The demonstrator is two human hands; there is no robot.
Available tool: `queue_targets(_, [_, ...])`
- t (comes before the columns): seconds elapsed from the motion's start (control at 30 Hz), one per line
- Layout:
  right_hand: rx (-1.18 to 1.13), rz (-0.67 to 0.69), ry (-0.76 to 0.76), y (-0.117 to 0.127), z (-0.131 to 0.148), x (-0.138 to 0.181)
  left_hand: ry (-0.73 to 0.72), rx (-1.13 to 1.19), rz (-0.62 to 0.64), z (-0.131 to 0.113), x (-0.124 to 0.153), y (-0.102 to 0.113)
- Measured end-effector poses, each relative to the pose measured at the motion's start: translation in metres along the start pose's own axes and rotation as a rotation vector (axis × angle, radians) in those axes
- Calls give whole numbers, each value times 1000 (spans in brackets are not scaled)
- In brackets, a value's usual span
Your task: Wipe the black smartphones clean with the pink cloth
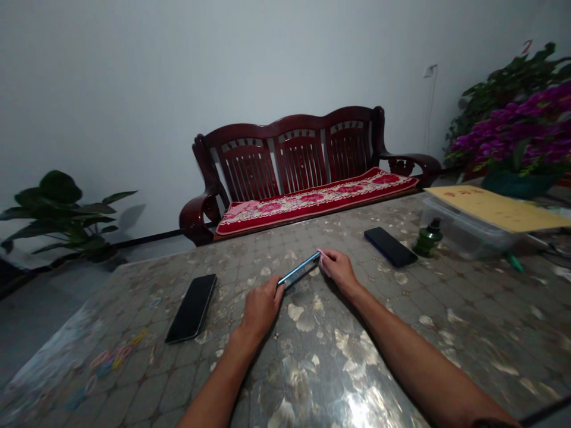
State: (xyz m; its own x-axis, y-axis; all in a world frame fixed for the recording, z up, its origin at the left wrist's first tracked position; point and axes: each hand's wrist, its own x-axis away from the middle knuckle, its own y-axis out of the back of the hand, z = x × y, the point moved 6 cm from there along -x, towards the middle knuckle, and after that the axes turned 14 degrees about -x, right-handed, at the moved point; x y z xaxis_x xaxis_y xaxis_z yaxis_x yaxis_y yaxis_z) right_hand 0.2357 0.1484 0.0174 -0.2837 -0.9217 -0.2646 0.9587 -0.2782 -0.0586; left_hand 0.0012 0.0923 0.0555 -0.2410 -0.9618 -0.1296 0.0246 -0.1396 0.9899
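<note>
Both my hands hold one phone [298, 270] tilted on its edge just above the patterned table [312, 356]. My left hand [261, 309] is closed on the phone's near end. At the far end, my right hand [336, 268] pinches it, with something small and pink at the fingertips that I cannot make out. A second black phone [193, 307] lies flat to the left of my left hand. A third dark phone [390, 246] lies flat to the right, beyond my right hand.
A small green bottle [427, 238] stands beside a clear plastic box [464, 229] with a yellow sheet [495, 208] on top. Coloured rubber bands [111, 359] lie at the table's left. Behind the table are a wooden bench [303, 172], a leafy plant [62, 214] and purple flowers [521, 128].
</note>
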Motion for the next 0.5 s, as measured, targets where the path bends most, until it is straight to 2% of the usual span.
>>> queue_targets(0.1, [1,-22,147,-2,20,6,8,-5,52,-2,1,5])
queue_targets(0.2, [-13,-14,315,-7,46,15,9,96,75,1,0,6])
queue_targets(0.37, [36,73,583,-25,90,38,-39,509,43,6,-5,-3])
queue_targets(0.5, [81,168,758,-39,115,62,-82,795,20,6,-10,-15])
